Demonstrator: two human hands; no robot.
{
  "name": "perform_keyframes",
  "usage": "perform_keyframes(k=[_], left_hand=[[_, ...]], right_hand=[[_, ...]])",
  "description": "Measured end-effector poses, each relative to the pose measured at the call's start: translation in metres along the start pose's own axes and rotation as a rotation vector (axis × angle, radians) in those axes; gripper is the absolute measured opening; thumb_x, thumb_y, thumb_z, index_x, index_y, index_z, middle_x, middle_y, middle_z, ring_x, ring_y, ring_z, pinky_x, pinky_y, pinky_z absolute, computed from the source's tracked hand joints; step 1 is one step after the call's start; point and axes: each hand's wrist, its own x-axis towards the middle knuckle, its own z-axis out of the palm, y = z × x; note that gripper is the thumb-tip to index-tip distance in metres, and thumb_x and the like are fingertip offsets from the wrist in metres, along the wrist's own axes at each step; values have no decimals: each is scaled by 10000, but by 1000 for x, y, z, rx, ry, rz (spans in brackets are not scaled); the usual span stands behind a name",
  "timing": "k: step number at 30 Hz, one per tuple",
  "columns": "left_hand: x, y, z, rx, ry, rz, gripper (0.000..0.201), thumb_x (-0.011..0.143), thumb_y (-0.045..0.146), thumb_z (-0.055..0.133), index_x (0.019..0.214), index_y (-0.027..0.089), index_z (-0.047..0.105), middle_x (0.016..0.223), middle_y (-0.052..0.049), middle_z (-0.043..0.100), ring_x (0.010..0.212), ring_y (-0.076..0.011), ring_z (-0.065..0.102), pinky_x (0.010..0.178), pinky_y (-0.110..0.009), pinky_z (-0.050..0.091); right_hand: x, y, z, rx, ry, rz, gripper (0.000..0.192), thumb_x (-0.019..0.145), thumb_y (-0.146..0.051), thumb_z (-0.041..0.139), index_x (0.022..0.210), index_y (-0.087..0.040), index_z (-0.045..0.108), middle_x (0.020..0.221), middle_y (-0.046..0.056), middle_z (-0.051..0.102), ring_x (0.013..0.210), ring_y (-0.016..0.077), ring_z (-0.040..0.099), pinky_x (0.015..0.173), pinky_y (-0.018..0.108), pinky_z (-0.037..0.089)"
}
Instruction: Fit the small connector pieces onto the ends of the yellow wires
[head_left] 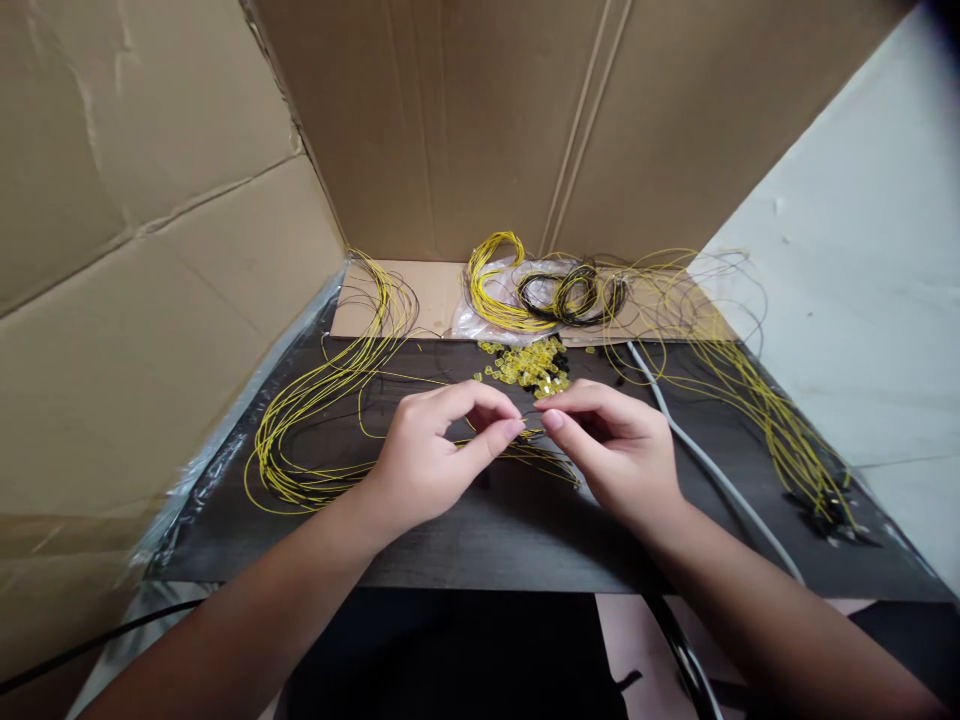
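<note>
My left hand (431, 450) is closed in a pinch, with a thin wire (524, 420) just showing at its fingertips. Close beside it, my right hand (626, 440) pinches thumb against forefinger; whatever lies between them is too small to name. Only a narrow gap parts the two sets of fingertips. A looped bundle of yellow and black wires (300, 425) spreads on the dark tabletop to the left, its ends passing beneath my hands. Just beyond the hands lies a heap of small clear yellow pieces (525, 362), with small black pieces around it.
Coiled yellow wires (487, 290) and a black wire coil (574, 295) rest on a plastic bag at the back. More yellow wires (750, 400) with dark ends lie at right. A grey cable (705, 460) crosses the tabletop (480, 550). Cardboard walls (480, 120) stand behind and left.
</note>
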Motion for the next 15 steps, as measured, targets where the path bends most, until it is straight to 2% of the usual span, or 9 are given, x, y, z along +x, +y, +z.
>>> perform_keyframes(k=[3,6,15], left_hand=[[0,0,0,-191,-19,-171,63,868,232,703,899,190,669,775,35,670,655,-53,615,656,-158,509],[0,0,-1,-362,-84,-280,92,860,247,714,895,181,662,759,35,647,613,-44,603,594,-138,515],[6,3,-3,-612,-166,-415,115,817,211,752,850,158,655,687,48,614,567,-29,574,569,-112,511]], right_hand=[[1,-3,-1,-69,-18,-111,117,859,-150,698,956,-201,740,785,17,690,655,100,587,583,243,442],[1,-4,-1,-126,-18,-217,167,842,-106,705,986,-182,741,764,21,673,633,93,573,578,241,443],[-3,-2,-4,-245,-38,-387,296,837,-53,687,1094,-195,720,821,35,656,680,94,604,616,221,493]])
